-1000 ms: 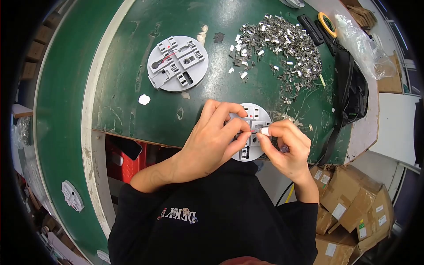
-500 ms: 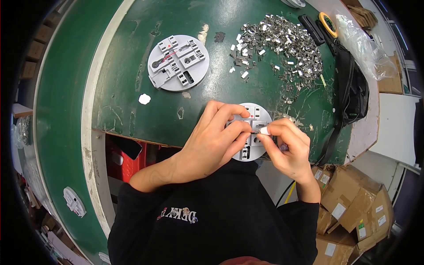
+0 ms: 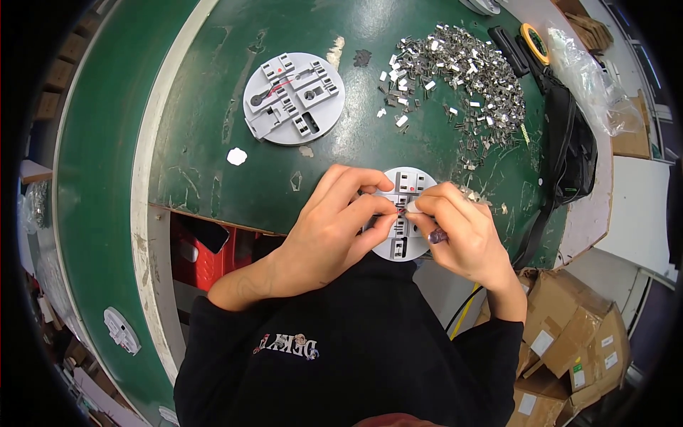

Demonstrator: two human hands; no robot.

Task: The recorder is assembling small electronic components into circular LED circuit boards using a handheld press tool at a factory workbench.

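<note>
A round light-grey plastic base [image 3: 410, 248] with moulded slots lies at the table's near edge, under both hands. My left hand [image 3: 337, 222] is closed in a pinch over its left part, and a bit of thin red wire [image 3: 400, 211] shows at the fingertips. From the right, my right hand [image 3: 466, 229] pinches a small white piece [image 3: 413, 207] between thumb and forefinger, close to the left fingertips. A see-through purple handle [image 3: 437, 235] is tucked under its curled fingers; the rest of that tool is hidden.
Another round base [image 3: 324, 122] with a black disc and red wire lies farther left. A heap of small metal and white clips [image 3: 462, 71] covers the far right. Beyond sit a black bag [image 3: 569, 153], a yellow tape roll [image 3: 535, 43] and clear plastic [image 3: 580, 78]. Cardboard boxes [image 3: 569, 327] stand right.
My right hand has moved slightly left with the white piece, lower into the base. The purple handle shows more clearly now. My left hand has stayed nearly in place, still pinching.
</note>
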